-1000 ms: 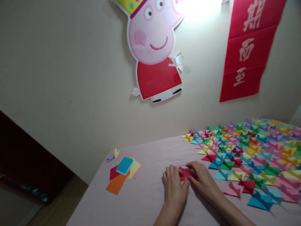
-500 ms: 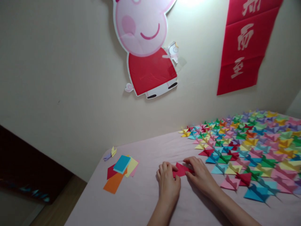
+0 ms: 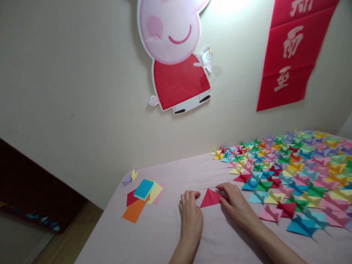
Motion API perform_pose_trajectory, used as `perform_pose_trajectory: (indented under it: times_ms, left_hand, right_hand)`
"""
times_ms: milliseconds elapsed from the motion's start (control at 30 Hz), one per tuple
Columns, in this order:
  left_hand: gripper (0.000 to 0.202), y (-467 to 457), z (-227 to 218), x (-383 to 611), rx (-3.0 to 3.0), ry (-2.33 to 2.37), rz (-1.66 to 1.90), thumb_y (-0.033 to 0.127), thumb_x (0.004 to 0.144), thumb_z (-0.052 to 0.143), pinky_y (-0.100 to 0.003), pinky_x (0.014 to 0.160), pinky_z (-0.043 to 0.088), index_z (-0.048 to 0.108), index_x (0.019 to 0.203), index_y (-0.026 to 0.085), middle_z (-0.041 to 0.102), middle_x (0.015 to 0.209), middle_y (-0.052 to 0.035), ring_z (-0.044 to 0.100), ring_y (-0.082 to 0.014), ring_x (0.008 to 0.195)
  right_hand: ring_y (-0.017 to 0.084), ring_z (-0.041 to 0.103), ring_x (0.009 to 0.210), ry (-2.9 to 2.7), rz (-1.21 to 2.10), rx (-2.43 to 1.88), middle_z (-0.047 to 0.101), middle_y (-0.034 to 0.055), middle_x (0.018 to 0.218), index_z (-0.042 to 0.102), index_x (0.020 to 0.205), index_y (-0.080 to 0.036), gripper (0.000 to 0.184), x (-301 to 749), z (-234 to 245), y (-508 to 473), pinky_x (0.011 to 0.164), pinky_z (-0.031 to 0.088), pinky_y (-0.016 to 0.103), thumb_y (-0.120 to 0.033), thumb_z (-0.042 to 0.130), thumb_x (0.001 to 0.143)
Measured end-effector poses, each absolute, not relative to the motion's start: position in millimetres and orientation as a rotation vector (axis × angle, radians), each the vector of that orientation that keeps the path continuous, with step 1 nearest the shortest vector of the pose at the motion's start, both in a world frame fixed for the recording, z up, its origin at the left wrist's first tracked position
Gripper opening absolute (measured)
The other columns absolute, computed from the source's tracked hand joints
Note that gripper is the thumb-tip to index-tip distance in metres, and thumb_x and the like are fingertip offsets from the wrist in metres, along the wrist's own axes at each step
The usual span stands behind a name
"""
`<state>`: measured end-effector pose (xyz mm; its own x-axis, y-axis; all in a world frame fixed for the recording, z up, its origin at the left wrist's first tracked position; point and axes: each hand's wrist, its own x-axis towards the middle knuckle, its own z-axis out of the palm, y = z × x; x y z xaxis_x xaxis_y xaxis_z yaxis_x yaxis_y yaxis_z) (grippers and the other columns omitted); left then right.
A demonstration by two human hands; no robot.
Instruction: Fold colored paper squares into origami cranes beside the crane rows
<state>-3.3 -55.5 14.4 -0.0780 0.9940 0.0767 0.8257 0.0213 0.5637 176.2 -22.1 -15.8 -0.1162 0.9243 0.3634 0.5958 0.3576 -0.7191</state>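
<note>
A red sheet of origami paper (image 3: 209, 198), folded into a triangle with a crease down its middle, lies on the pink cloth-covered surface (image 3: 170, 234). My right hand (image 3: 235, 204) has its thumb and fingers at the triangle's right corner, gripping it and covering that tip. Just left of the paper rests my left hand (image 3: 190, 217), knuckles up and fingers loosely bent. A small gap separates it from the paper, and nothing shows in it.
Overlapping coloured paper squares, with a blue stack (image 3: 143, 189) on top and an orange sheet (image 3: 135, 210), lie left. Behind them are small yellow and purple folded pieces (image 3: 134, 175). Many folded paper cranes (image 3: 286, 183) cover the right side. A wall stands behind.
My left hand has let go of the red paper and shifted slightly left, uncovering the triangle's left side. My right hand stays at the right corner. The camera view has shifted slightly.
</note>
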Motion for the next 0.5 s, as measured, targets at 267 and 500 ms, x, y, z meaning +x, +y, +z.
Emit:
perform_pose_trajectory:
  times_ms: [267, 500]
  left_hand:
    - [0.047, -56.7, 15.9, 2.7, 1.958, 1.876, 0.629, 0.018, 0.079, 0.059, -0.034, 0.104, 0.031, 0.059, 0.125, 0.024, 0.054, 0.127, -0.0064, 0.043, -0.0241, 0.121]
    - [0.045, -57.5, 14.4, 5.8, 2.081, 1.746, 0.89, 0.002, 0.077, 0.057, -0.035, 0.099, 0.038, 0.06, 0.113, 0.03, 0.057, 0.119, -0.0005, 0.048, -0.0212, 0.115]
  right_hand:
    - [0.027, 0.056, 0.106, -1.899, 0.514, -1.324, 0.062, 0.0091, 0.112, 0.067, 0.098, -0.022, 0.026, 175.8, -9.2, -24.9, 0.096, 0.045, 0.042, -0.02, 0.058, 0.073]
    - [0.027, 0.054, 0.113, -1.885, 0.701, -1.259, 0.062, 0.0071, 0.117, 0.063, 0.088, -0.025, 0.023, 181.6, 1.0, -28.5, 0.1, 0.043, 0.045, -0.014, 0.056, 0.069]
